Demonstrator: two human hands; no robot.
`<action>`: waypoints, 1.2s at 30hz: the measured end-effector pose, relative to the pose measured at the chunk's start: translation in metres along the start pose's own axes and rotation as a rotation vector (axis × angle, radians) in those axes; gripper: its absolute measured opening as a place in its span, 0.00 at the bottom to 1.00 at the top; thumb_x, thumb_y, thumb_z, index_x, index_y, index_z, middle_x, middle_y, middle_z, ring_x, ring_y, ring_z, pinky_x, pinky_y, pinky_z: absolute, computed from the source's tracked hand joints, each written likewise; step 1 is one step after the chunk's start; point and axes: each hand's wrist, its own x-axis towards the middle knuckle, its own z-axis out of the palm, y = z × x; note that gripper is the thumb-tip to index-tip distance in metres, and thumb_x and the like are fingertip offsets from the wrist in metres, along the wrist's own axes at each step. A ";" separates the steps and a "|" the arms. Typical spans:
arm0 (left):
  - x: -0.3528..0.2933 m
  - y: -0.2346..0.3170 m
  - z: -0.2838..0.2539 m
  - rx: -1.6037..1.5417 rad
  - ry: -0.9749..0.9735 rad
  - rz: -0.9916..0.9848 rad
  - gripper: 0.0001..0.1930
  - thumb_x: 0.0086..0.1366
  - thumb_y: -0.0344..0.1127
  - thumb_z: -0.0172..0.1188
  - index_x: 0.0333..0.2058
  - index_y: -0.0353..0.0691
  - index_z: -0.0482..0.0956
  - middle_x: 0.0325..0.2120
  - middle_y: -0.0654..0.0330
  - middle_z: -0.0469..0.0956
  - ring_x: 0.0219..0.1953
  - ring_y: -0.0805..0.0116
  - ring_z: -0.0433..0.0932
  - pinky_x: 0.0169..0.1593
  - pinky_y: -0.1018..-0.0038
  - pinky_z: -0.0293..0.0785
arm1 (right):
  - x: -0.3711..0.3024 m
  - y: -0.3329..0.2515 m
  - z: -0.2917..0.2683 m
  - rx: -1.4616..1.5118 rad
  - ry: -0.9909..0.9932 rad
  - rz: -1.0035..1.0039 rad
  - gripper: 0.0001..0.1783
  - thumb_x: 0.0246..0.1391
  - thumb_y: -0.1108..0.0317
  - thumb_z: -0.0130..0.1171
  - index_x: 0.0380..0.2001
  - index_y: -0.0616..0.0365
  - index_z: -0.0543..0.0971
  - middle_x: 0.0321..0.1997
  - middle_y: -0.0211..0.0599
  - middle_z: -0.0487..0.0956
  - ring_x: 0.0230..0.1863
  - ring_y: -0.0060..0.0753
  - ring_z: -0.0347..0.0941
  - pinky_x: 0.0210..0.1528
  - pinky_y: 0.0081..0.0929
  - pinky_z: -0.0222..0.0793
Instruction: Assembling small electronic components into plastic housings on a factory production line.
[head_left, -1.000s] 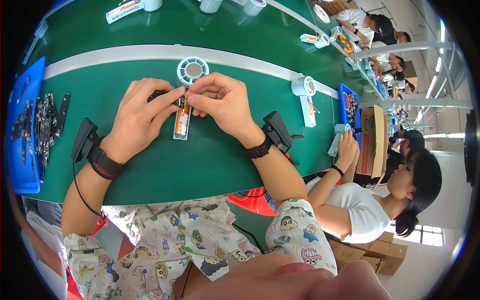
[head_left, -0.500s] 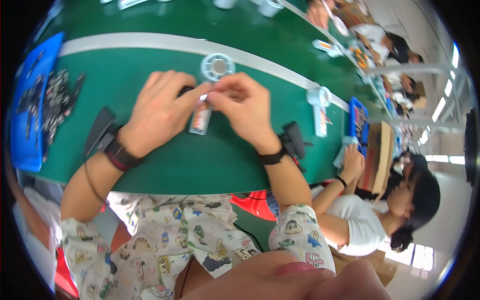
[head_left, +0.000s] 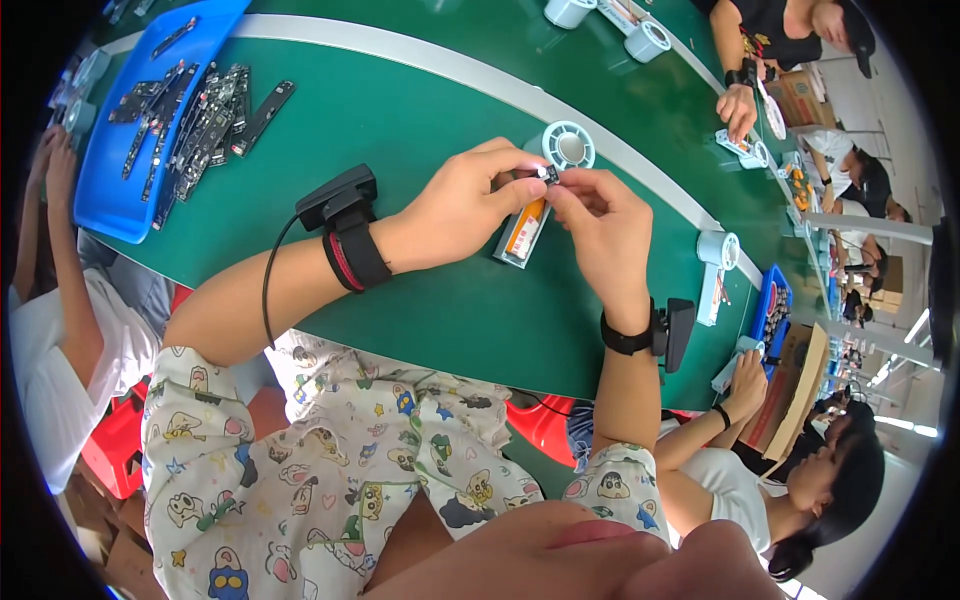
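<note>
Between my fingertips is a small black circuit board [head_left: 549, 176] with a pale connector on it, mostly covered by the fingers. My left hand [head_left: 472, 196] pinches it from the left, thumb and forefinger closed. On the other side my right hand [head_left: 608, 215] is closed, thumb and forefinger meeting at the same part. Directly beneath lies a light blue handheld fan housing [head_left: 507, 255] with a round grille head at its far end. An orange and white battery [head_left: 525, 232] rests inside its open handle.
At the left a blue tray [head_left: 105, 205] holds black circuit boards, with a pile of more boards [head_left: 215, 125] beside it. Another fan housing [head_left: 712, 290] lies to the right, near a second blue tray [head_left: 768, 300] and a cardboard box [head_left: 800, 390]. Co-workers sit on both sides.
The view has turned, so the table and both hands appear further right and the left tray shows more fully. My hands stay together over the fan housing, the black board now visible between them.
</note>
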 end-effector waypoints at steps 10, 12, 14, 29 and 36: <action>-0.005 0.005 0.000 0.002 0.057 -0.219 0.13 0.74 0.36 0.60 0.50 0.32 0.78 0.37 0.61 0.79 0.32 0.79 0.75 0.34 0.77 0.76 | -0.013 -0.014 0.026 -0.769 0.212 -0.515 0.05 0.59 0.73 0.64 0.38 0.61 0.83 0.30 0.42 0.77 0.28 0.45 0.78 0.30 0.34 0.74; -0.005 -0.002 0.005 0.039 0.068 -0.155 0.13 0.73 0.36 0.60 0.49 0.32 0.78 0.37 0.60 0.79 0.31 0.78 0.76 0.34 0.77 0.76 | -0.020 -0.020 0.020 -0.760 0.137 -0.409 0.04 0.60 0.73 0.63 0.37 0.61 0.82 0.30 0.40 0.78 0.29 0.44 0.79 0.30 0.34 0.74; -0.006 -0.004 0.006 0.061 0.089 -0.122 0.14 0.73 0.36 0.60 0.49 0.32 0.78 0.37 0.59 0.79 0.31 0.78 0.77 0.34 0.76 0.76 | -0.021 -0.022 0.017 -0.751 0.094 -0.370 0.04 0.60 0.73 0.62 0.36 0.61 0.82 0.30 0.40 0.78 0.29 0.44 0.79 0.30 0.34 0.74; -0.006 0.026 -0.006 -0.149 -0.055 -0.384 0.17 0.72 0.38 0.61 0.50 0.28 0.77 0.37 0.58 0.80 0.30 0.74 0.79 0.32 0.75 0.78 | -0.021 -0.012 0.022 -0.689 0.131 -0.401 0.09 0.62 0.70 0.62 0.43 0.62 0.82 0.31 0.40 0.79 0.27 0.46 0.79 0.31 0.37 0.74; 0.000 0.020 -0.017 -0.244 -0.094 -0.354 0.16 0.70 0.33 0.61 0.51 0.26 0.76 0.37 0.57 0.81 0.31 0.72 0.80 0.32 0.75 0.80 | -0.024 -0.028 0.010 -0.743 -0.115 -0.104 0.14 0.62 0.70 0.60 0.50 0.60 0.81 0.34 0.44 0.80 0.31 0.50 0.80 0.31 0.40 0.74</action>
